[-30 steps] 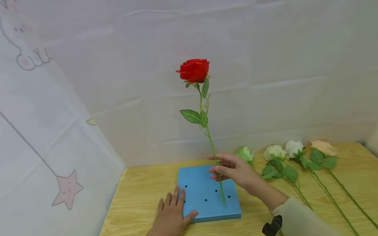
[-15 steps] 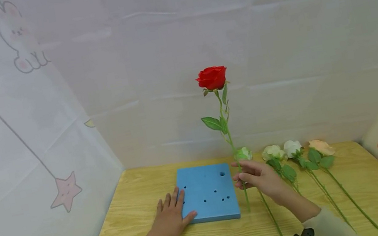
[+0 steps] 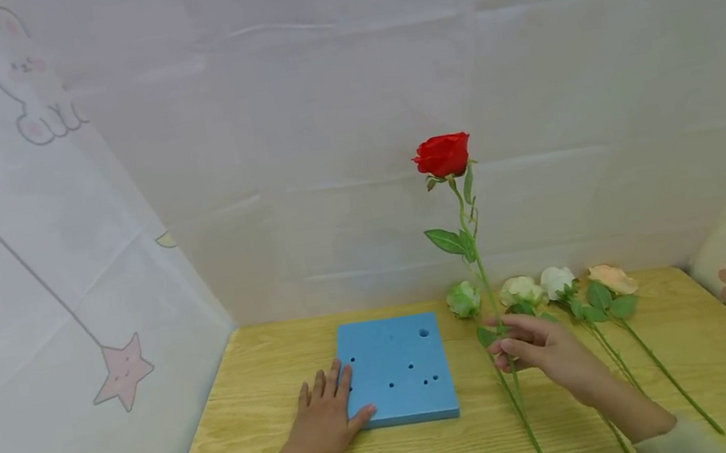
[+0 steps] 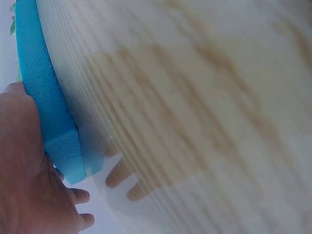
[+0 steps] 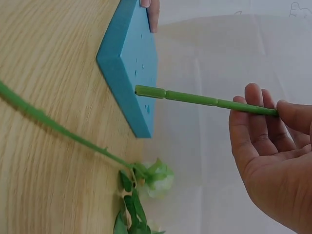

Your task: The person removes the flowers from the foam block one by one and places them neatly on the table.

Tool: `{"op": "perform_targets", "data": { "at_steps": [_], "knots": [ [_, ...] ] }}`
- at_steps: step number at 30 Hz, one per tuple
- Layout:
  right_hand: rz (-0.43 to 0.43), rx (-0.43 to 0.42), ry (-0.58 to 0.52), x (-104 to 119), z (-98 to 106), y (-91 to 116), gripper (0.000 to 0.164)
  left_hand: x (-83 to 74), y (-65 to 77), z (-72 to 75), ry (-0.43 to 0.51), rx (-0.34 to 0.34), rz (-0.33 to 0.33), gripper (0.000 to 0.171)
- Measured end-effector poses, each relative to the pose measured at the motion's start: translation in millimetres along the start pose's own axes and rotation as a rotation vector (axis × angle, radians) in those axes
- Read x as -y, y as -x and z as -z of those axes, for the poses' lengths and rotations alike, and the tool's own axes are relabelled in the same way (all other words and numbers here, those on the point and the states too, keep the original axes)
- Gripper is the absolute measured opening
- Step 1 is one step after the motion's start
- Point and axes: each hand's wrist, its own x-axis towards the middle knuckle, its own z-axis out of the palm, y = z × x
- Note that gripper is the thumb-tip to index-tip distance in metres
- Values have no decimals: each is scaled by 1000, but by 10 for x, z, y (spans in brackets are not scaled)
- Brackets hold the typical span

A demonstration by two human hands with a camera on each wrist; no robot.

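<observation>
My right hand (image 3: 546, 356) pinches the green stem of a red rose (image 3: 443, 156) between thumb and fingers. The rose stands upright, bloom high, to the right of a blue foam block (image 3: 402, 406) that has several holes in its top. In the right wrist view the bare lower end of the stem (image 5: 190, 99) sticks out past the fingers, clear of the table. My left hand (image 3: 324, 419) lies with spread, straight fingers on the left edge of the block. From the left wrist, the hand (image 4: 24, 161) shows against the block's side (image 4: 46, 78).
A green-white rose (image 3: 463, 299) lies behind the held stem. Farther right on the wooden table (image 3: 269, 356) lie a cream rose (image 3: 520, 291), a white rose (image 3: 557, 281) and a peach rose (image 3: 613, 279), stems toward the front. A pale cloth (image 3: 348, 140) hangs behind.
My right hand has carried the red rose rightward and lower, from over the block to beside it. A hole where the stem end was now shows. The left hand has stayed on the block.
</observation>
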Motion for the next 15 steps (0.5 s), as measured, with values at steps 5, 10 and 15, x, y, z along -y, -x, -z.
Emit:
{"op": "perform_targets", "data": {
  "at_steps": [5, 10, 15],
  "knots": [
    [-17, -18, 44, 3, 73, 123, 53, -10, -13, 10, -36, 18, 16, 90],
    [-40, -36, 69, 2, 190, 270, 52, -9, -29, -5, -50, 19, 15, 90],
    [-67, -36, 78, -12, 373, 449, 54, -12, -21, 13, -33, 32, 26, 90]
  ]
}}
